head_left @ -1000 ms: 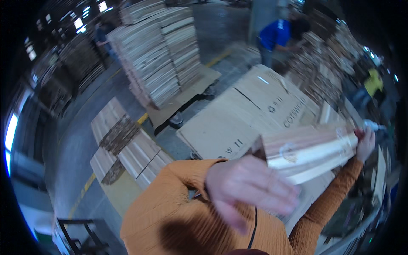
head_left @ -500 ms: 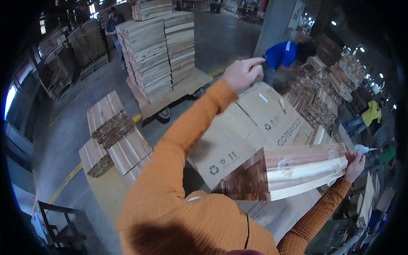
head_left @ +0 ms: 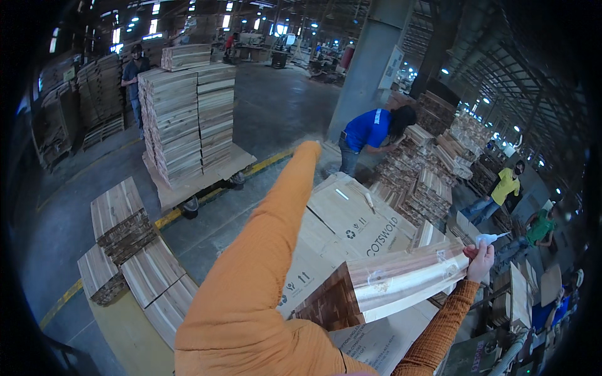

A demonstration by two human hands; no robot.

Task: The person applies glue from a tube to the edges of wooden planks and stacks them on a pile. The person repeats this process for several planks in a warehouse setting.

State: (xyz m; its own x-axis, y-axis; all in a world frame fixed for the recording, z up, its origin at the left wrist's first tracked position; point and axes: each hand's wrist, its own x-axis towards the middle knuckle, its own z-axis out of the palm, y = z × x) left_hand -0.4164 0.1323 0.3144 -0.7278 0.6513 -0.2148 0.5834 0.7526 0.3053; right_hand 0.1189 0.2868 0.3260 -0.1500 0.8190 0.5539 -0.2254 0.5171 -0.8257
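Observation:
My right hand (head_left: 480, 262) is closed round a small white squeeze bottle (head_left: 486, 239) with a thin pointed nozzle, which points to the right. Its fingers are at the far right end of a stack of wooden boards (head_left: 401, 276), whose pale top has smeared, shiny patches. The stack rests on printed brown cardboard (head_left: 342, 235). My left arm, in an orange sleeve (head_left: 269, 219), reaches far forward over the cardboard's left side. The left hand beyond the cuff is mostly hidden and smeared, so its fingers do not show.
Board stacks (head_left: 153, 263) lie at the left, and a tall pallet stack (head_left: 188, 119) stands beyond. A person in blue (head_left: 367, 131) bends over wood piles (head_left: 420, 188). Others, in yellow (head_left: 503, 186) and green (head_left: 539, 227), are at the right. A grey column (head_left: 367, 69) rises behind.
The view has tilted up, showing more of the hall. My left arm has stretched further forward, and its pointing hand has dropped mostly out of sight. The right hand still holds the bottle.

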